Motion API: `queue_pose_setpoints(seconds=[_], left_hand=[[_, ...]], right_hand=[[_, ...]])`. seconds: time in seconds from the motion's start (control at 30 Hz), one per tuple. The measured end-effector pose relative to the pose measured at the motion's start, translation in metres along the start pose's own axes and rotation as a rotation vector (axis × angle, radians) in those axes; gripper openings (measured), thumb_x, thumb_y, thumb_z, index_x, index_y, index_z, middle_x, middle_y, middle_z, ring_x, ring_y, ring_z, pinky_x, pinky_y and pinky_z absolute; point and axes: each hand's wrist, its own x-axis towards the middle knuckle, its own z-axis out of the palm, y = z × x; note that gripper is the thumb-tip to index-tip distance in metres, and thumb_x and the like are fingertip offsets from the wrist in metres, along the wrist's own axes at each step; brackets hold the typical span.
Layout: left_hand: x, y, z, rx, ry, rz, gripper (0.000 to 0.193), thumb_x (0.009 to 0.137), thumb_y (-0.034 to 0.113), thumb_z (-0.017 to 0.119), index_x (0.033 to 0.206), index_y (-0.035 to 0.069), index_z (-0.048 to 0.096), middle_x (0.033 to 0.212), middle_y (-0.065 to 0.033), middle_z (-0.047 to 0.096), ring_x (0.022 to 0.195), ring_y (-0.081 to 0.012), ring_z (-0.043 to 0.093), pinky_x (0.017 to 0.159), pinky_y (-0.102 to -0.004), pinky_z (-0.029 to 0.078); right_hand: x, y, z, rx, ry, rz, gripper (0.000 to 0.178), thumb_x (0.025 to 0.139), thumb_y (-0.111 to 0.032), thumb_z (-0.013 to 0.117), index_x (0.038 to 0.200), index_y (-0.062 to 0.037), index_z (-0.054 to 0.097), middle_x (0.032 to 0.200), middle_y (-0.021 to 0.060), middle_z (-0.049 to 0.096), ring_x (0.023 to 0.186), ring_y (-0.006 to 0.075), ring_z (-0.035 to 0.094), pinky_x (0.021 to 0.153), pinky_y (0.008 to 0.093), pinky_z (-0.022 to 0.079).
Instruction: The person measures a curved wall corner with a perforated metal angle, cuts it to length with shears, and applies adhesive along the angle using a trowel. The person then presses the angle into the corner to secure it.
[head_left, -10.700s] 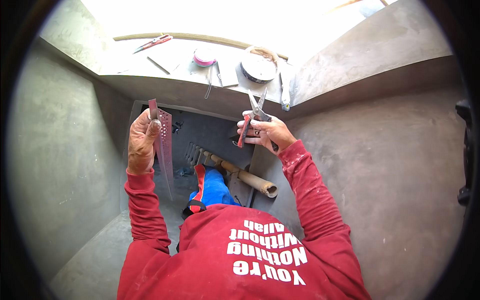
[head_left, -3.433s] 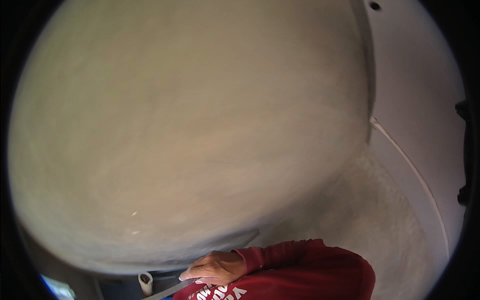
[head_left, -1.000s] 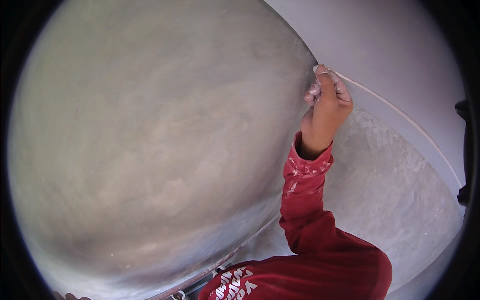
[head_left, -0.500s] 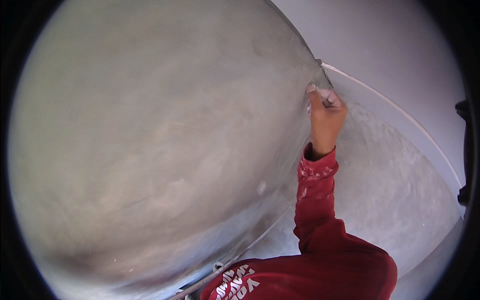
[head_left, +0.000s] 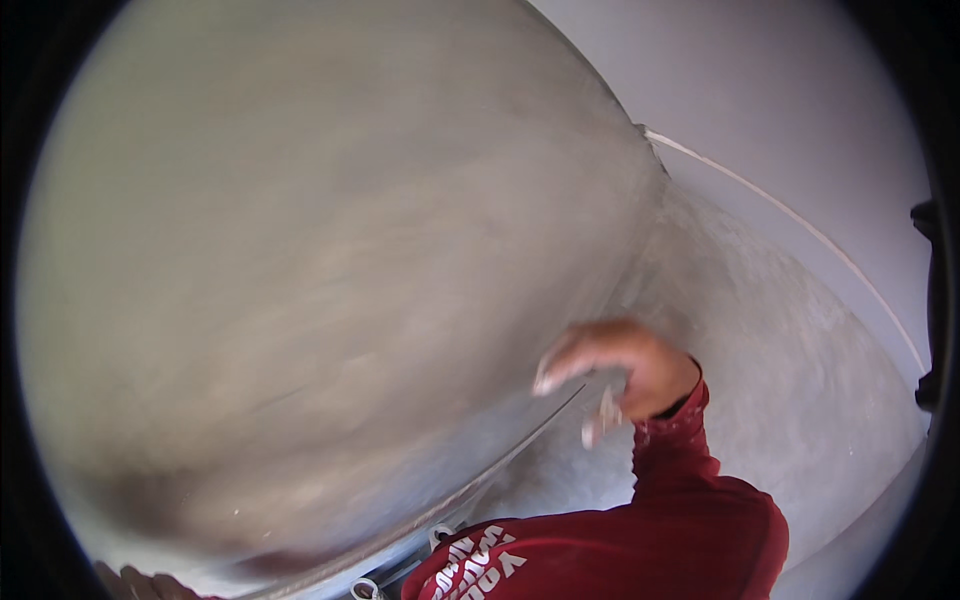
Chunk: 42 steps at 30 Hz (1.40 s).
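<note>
My right hand (head_left: 625, 368) hovers in front of the seam between two smooth grey plastered surfaces, somewhat blurred. Its thumb and fingers are apart in a curve, whitened at the tips, and nothing shows between them. A broad beige-grey plastered wall (head_left: 330, 230) fills the left and middle of the head view. Behind my right forearm lies the second grey plastered surface (head_left: 800, 390). At the bottom left rim, only the fingers of my left hand (head_left: 150, 586) show, spread near the wall's lower part; the rest is cut off.
A pale ceiling-like surface (head_left: 760, 80) spans the upper right, bordered by a thin whitish strip (head_left: 800, 212). Low down, a long thin rail or edge (head_left: 480, 480) runs diagonally. Light ring-shaped fittings (head_left: 366, 589) sit beside it, close to my red-clothed torso.
My right hand has come down from the upper end of the seam, and its pinched fingers have parted. My left hand's fingers have entered at the bottom left.
</note>
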Motion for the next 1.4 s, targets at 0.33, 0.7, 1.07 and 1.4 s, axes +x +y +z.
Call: queue_pose_setpoints(seconds=[0.33, 0.7, 1.07, 1.4], left_hand=[[0.005, -0.066, 0.037, 0.060, 0.157, 0.121, 0.054, 0.103, 0.007, 0.054, 0.150, 0.005, 0.028, 0.111, -0.0195, 0.052, 0.099, -0.0331, 0.067, 0.071, -0.0527, 0.065], [-0.063, -0.099, 0.017, 0.452, 0.061, -0.131, 0.034, 0.107, 0.013, 0.047, 0.137, -0.002, 0.043, 0.113, -0.0253, 0.067, 0.094, -0.0336, 0.074, 0.083, -0.0439, 0.064], [-0.059, -0.129, -0.027, 1.153, -0.104, 0.757, 0.040, 0.090, -0.011, 0.064, 0.127, -0.005, 0.052, 0.110, -0.0155, 0.065, 0.099, -0.0228, 0.069, 0.083, -0.0337, 0.062], [-0.029, -0.103, -0.044, 1.655, -0.129, 1.472, 0.048, 0.066, 0.001, 0.081, 0.112, 0.015, 0.075, 0.106, -0.0117, 0.063, 0.092, -0.0236, 0.064, 0.064, -0.0296, 0.057]], right_hand=[[-0.033, 0.007, 0.020, -0.416, 0.197, -0.068, 0.035, 0.071, -0.015, 0.091, 0.099, -0.0031, 0.073, 0.093, 0.0117, 0.073, 0.081, 0.0266, 0.069, 0.069, 0.0365, 0.055], [-0.103, 0.111, 0.076, -0.654, 0.714, -0.217, 0.014, 0.083, 0.000, 0.074, 0.093, 0.0001, 0.064, 0.086, 0.0165, 0.067, 0.079, 0.0304, 0.065, 0.071, 0.0368, 0.052], [-0.124, 0.175, 0.078, -1.083, 0.991, -0.296, 0.010, 0.097, 0.002, 0.062, 0.106, 0.0066, 0.063, 0.103, 0.0212, 0.068, 0.096, 0.0360, 0.064, 0.090, 0.0443, 0.051], [-0.093, 0.169, 0.106, -1.067, 1.340, -0.288, 0.017, 0.095, -0.001, 0.069, 0.110, 0.0090, 0.068, 0.107, 0.0202, 0.071, 0.096, 0.0280, 0.068, 0.087, 0.0365, 0.055]])
